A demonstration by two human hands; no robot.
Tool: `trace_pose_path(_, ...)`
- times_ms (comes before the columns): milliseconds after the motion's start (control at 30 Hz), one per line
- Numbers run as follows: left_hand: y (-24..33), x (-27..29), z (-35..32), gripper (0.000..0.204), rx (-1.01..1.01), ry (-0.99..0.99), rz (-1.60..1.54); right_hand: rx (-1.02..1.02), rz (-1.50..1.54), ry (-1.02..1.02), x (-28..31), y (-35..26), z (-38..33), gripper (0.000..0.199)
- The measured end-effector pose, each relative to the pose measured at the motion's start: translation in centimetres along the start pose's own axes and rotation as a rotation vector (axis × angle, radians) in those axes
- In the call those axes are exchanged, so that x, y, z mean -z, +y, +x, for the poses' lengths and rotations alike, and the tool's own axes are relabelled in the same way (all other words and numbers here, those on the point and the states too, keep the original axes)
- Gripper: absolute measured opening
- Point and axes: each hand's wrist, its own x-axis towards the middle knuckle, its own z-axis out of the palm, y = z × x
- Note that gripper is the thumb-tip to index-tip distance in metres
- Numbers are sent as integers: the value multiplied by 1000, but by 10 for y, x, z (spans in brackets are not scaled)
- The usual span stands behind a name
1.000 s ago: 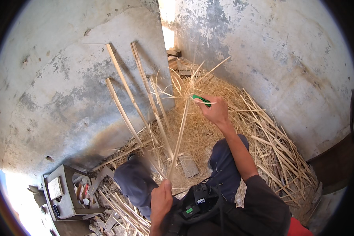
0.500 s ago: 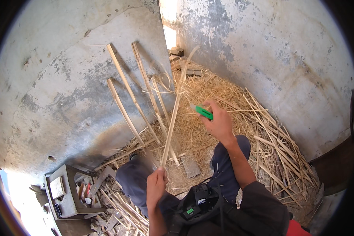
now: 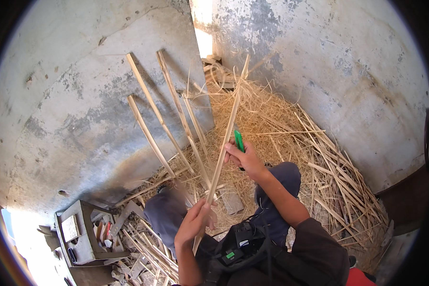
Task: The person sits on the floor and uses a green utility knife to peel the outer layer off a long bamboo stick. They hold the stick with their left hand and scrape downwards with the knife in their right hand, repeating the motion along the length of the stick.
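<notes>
A long pale strip of wood or bamboo (image 3: pixel 229 127) slants up and away in front of me, with thin curled shavings hanging about its far end. My left hand (image 3: pixel 192 223) is closed round its lower part, and the near end pokes out below that hand toward my lap. Higher up, my right hand (image 3: pixel 248 160) pinches the same strip between thumb and fingers. That hand also holds a green utility knife (image 3: pixel 239 140), blade out and pointing away, alongside the strip. Part of the knife's handle is hidden by the fingers.
Several strips (image 3: pixel 148 90) lean on the left wall. A heap of shavings (image 3: pixel 267 112) covers the corner floor. More strips (image 3: pixel 345 190) lie along the right wall. At lower left stands a small wooden stool or box (image 3: pixel 76 257) with odds and ends in it, beside a strip bundle (image 3: pixel 150 248).
My right hand has come in left and down, and now grips the strip with the knife turned upright. The strip has swung right and slid nearer, its near end now below my left hand.
</notes>
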Motion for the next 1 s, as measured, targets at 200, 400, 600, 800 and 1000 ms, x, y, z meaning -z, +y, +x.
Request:
trace_pose_path(200,-19,15,-18,32,-83,27,121,99,90,216,7,-10,11,21)
trace_pose_path(400,-34,30,-38,31,-117,92,79,218,66,270,9,-12,24,20)
trace_pose_path(600,-23,17,-41,29,-189,192,-8,263,-52,236,-2,-15,27,33)
trace_pose_path(800,-8,8,-41,32,-118,280,221,274,54,274,10,-22,37,36)
trace_pose_path(1000,-1,5,-36,35,-280,337,234,455,-130,258,-15,-22,14,41)
